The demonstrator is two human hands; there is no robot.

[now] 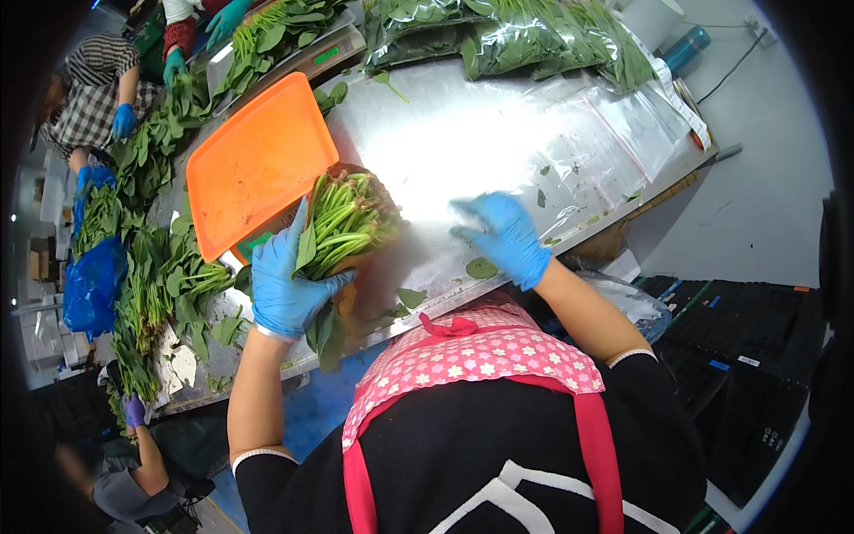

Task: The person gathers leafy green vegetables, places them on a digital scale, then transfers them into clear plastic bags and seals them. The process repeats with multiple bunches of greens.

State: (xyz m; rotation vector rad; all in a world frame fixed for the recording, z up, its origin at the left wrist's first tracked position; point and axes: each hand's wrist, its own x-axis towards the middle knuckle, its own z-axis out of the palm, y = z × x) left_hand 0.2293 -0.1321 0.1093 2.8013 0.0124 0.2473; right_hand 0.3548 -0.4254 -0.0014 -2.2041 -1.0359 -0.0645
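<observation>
My left hand, in a blue glove, grips a bunch of leafy greens. The cut stem ends point up and away from me, and leaves hang below the hand. A brownish band or wrap, partly blurred, surrounds the stems; what it is I cannot tell. My right hand, also blue-gloved, hovers over the metal table with its fingers apart and blurred, holding nothing. Just beyond my left hand, an orange tray rests on a scale with a green display.
Bagged greens lie along the far edge, near flat clear plastic bags. Loose greens cover the left side. A second scale holds more greens. Co-workers' gloved hands are at the left. Black crates stand at the right.
</observation>
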